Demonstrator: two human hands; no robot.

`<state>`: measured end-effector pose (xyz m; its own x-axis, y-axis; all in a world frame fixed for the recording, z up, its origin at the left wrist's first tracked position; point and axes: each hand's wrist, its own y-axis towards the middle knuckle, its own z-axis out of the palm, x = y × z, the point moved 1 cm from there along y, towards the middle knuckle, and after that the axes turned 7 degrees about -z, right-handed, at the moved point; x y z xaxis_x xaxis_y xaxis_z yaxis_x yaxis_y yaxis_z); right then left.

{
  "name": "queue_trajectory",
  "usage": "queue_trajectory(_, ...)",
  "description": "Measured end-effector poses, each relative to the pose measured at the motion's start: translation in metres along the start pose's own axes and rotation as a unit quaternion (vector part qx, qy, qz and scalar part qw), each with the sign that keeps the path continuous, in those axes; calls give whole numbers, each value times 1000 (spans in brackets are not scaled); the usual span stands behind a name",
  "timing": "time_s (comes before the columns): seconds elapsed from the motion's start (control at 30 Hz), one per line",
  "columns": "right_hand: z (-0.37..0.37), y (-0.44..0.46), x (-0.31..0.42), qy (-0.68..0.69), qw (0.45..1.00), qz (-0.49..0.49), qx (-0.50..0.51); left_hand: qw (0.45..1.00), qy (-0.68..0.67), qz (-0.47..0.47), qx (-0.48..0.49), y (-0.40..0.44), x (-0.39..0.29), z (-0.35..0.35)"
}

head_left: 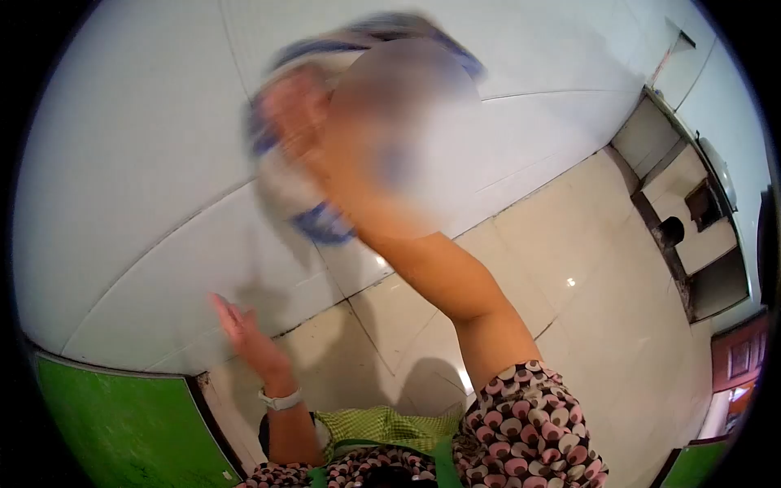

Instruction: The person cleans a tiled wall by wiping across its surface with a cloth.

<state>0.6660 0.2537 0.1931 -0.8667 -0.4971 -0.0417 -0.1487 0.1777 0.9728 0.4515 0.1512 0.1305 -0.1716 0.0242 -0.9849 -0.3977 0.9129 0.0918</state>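
Observation:
My right hand, smeared by motion, is raised against the white tiled wall. Under and around it is a blue and white cloth, pressed on the wall with its edges flaring out. A large blurred patch hides part of my right forearm and of the cloth. Lower down on the left, my left hand has its fingers stretched out and holds nothing. It is close to the wall's lower part; whether it touches the wall I cannot tell. A pale band circles that wrist.
Cream floor tiles lie below the wall. A green panel stands at the lower left. On the right is a tiled cooking structure with dark openings and a ledge. A reddish-brown door shows at the far right.

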Motion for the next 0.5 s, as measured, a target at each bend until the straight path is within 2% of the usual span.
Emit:
queue_trajectory(0.03, 2, 10, 13, 23, 999, -43, 5, 1000, 8, 3, -1, 3, 4, 2)
queue_trajectory(0.1, 8, 12, 23, 40, 994, -98, 3, 998, -57, -10, 0, 4, 17, 11)
queue_trajectory(0.13, 11, 8, 20, 41, 995, -96, 2, 998, -54, -10, -1, 5, 17, 11)
queue_trajectory(0.17, 16, 4, 16, 204, 973, -53, 92, 999, -39, -13, -5, 6, 17, 11)
queue_trajectory(0.2, 20, -1, 12, 360, 916, -8, 178, 1000, -25, -16, -9, 6, 17, 10)
queue_trajectory(0.27, 34, -16, -12, 329, 876, 59, 349, 1000, -14, -11, -14, 4, 15, 8)
queue_trajectory(0.33, 26, -53, -29, 193, 966, -49, 166, 999, 11, -24, -18, -1, 19, -3)
queue_trajectory(0.4, 26, -87, -58, 74, 983, 17, 165, 999, 22, 25, -3, 3, 26, -8)
queue_trajectory(0.43, 15, -93, -72, 47, 991, 19, 125, 999, 32, 17, -2, 4, 28, -5)
queue_trajectory(0.47, 13, -119, -96, 53, 989, 32, 133, 1000, 10, 1, -11, 5, 27, 0)
queue_trajectory(0.5, 14, -156, -129, -102, 980, 122, 123, 1000, -12, -14, -20, 4, 27, 3)
